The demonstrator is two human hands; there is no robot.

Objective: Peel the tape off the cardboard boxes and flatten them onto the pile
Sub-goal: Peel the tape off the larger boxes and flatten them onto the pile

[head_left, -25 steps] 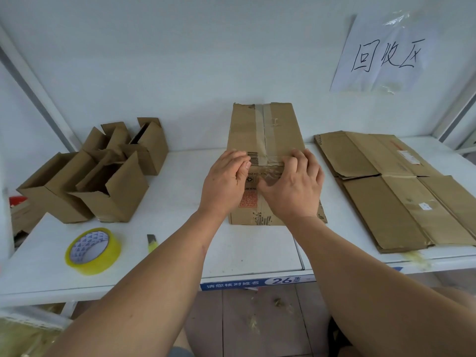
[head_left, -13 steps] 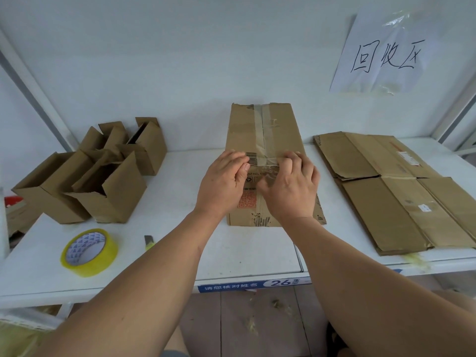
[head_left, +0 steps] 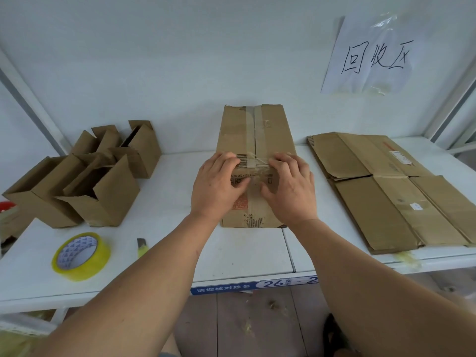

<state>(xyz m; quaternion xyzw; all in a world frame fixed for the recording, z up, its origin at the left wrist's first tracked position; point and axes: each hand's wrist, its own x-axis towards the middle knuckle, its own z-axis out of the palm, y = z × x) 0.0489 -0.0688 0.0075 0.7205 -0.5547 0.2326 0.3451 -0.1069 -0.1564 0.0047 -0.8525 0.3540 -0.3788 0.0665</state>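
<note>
Worn brown taped box (head_left: 273, 132) lies under both hands.

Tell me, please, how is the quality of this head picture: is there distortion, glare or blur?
Head view: wide-angle bending curves the shelf edge and the wall posts. Light is soft and even, shadows faint. Slight glare shows on the clear tape of the taped box and on the paper sign. Both hands, left and right, look sharp; the corners are softer.
</note>
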